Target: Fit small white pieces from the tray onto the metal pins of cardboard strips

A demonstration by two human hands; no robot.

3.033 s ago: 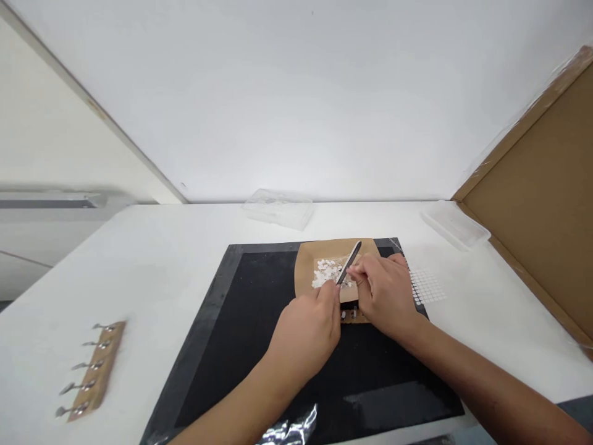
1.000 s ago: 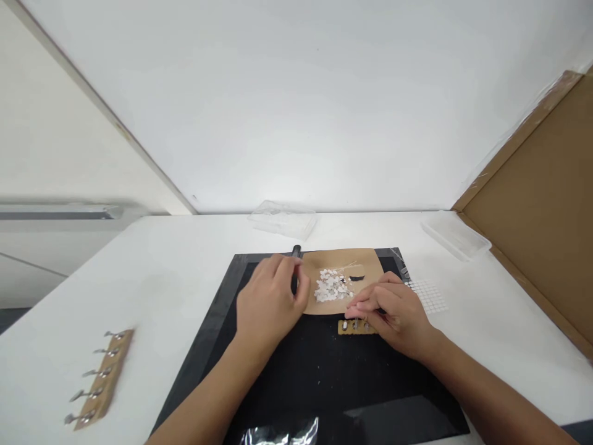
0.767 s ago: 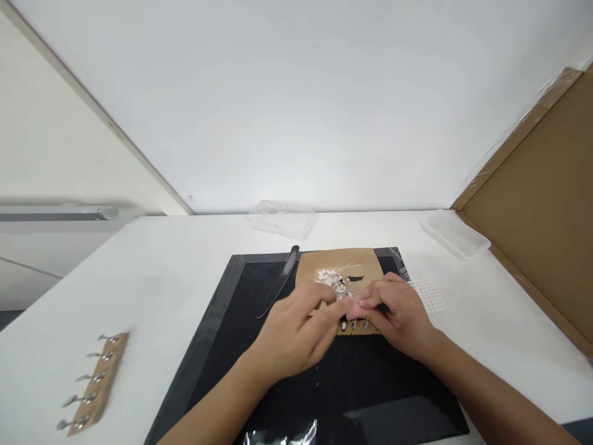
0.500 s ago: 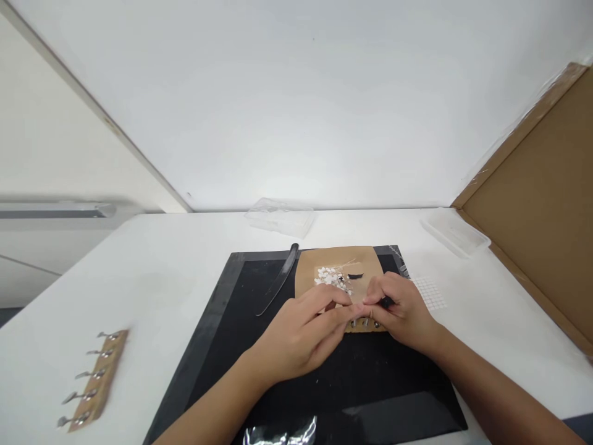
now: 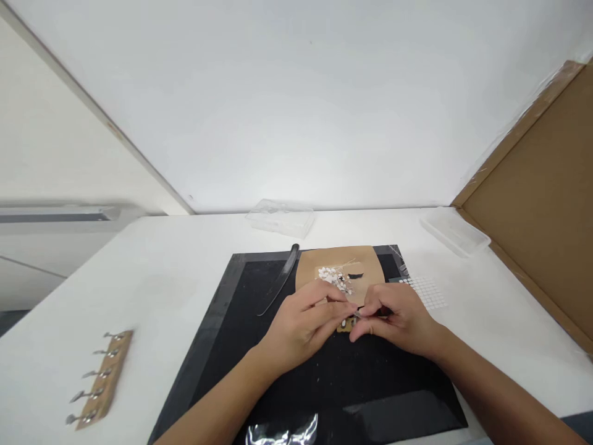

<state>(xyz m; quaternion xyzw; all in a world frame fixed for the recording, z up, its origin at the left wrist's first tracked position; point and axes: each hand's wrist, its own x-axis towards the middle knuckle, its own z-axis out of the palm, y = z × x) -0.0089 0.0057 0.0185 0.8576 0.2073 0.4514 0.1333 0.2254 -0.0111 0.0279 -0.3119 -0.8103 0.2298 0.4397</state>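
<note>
Over the black mat, my left hand and my right hand meet at the fingertips. Between them is a small strip bearing little metal pieces, partly hidden by the fingers. My left hand's fingers are pressed together at the strip; what they grip is too small to name. The right hand pinches something small and dark by the strip, also too small to make out. Just behind the hands lies a tan sheet with a cluster of white bits and a dark sliver on it.
A dark curved tool lies on the mat's left part. Clear plastic boxes stand behind, one at the left, one at the right. White dots on a sheet lie right. A wooden strip with metal pieces is far left.
My right hand's thumb has moved down and left, and its fingers now meet left of where they were. The strip between the hands has shifted left. The view has moved slightly.
</note>
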